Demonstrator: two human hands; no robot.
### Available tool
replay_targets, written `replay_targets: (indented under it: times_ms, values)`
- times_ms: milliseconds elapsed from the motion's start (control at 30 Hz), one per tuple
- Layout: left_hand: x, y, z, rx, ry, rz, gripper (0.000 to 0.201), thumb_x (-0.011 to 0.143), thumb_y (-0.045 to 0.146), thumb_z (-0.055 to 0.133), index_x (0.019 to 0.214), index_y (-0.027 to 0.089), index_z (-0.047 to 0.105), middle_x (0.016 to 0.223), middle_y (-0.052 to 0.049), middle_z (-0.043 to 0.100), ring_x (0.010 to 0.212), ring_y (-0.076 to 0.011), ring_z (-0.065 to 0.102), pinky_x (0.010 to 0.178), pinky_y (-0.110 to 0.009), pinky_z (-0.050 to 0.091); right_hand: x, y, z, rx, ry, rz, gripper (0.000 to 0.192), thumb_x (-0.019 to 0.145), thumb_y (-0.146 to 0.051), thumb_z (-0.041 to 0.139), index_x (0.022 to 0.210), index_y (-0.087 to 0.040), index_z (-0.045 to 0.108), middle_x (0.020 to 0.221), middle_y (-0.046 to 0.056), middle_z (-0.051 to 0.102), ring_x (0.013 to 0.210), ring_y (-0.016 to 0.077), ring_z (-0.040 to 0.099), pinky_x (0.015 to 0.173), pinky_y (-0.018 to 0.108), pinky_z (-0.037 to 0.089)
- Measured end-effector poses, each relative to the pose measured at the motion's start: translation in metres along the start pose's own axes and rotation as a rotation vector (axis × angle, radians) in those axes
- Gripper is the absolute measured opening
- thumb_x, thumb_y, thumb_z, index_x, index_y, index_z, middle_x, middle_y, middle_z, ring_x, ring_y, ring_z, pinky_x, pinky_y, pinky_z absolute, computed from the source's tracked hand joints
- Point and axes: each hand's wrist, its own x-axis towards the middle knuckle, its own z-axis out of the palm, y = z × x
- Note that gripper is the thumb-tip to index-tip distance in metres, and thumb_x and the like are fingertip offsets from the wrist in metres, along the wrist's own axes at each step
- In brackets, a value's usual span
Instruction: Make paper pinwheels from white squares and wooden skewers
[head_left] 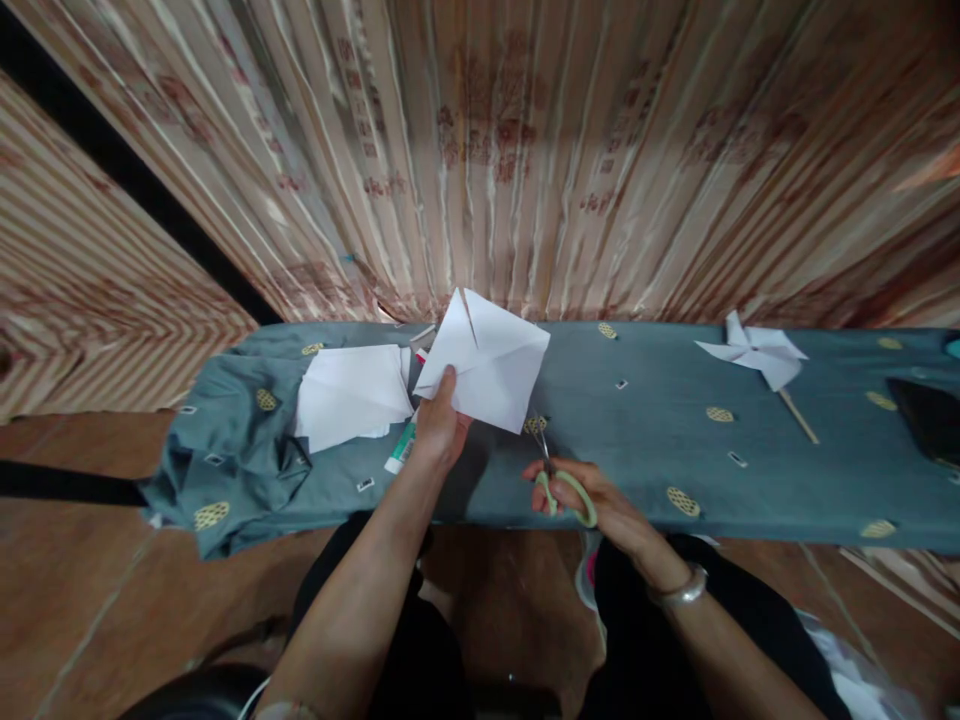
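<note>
A square sheet of white paper (499, 365) with diagonal creases is pinched in my left hand (442, 425), thumb on top. One slit runs inward from the sheet's far corner. My right hand (577, 490) grips a pair of scissors (574, 497) with light green handles. Their metal blades point up toward the sheet's near right corner, close to it; whether they touch it I cannot tell. Left of my left hand lies a stack of white paper (352, 395). A green and white tube or packet (403, 448) sits partly behind my left wrist.
A white paper pinwheel (757, 350) on a stick lies at the right of the bench, which has a grey-green cloth (637, 440). A dark phone-like object (926, 418) is at the far right. A striped curtain (495, 150) hangs along the back edge.
</note>
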Motion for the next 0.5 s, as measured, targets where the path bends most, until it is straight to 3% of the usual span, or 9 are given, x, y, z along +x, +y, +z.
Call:
replay_targets:
  times_ms: [233,500]
  values:
    - [0.0014,-0.001,0.001,0.018,0.001,-0.034,0.016,0.09,0.013,0.059,0.103,0.013,0.069,0.095,-0.008,0.077,0.085,-0.0155,0.074,0.089,-0.027,0.057,0.0001,-0.0065,0.008,-0.064,-0.047,0.056,0.062,0.07,-0.071,0.067,0.098,-0.016,0.065,0.076,0.003,0.065,0.069,0.0144,0.057,0.065,0.028,0.047]
    - [0.0029,-0.0007,0.0009,0.029,-0.05,-0.014,0.022,0.091,0.013,0.058,0.111,0.013,0.068,0.103,-0.009,0.076,0.093,-0.0166,0.073,0.095,-0.03,0.055,0.0001,-0.0059,0.0077,-0.052,-0.015,0.033,0.06,0.069,-0.07,0.069,0.096,-0.016,0.067,0.073,0.002,0.065,0.066,0.0132,0.057,0.061,0.026,0.046]
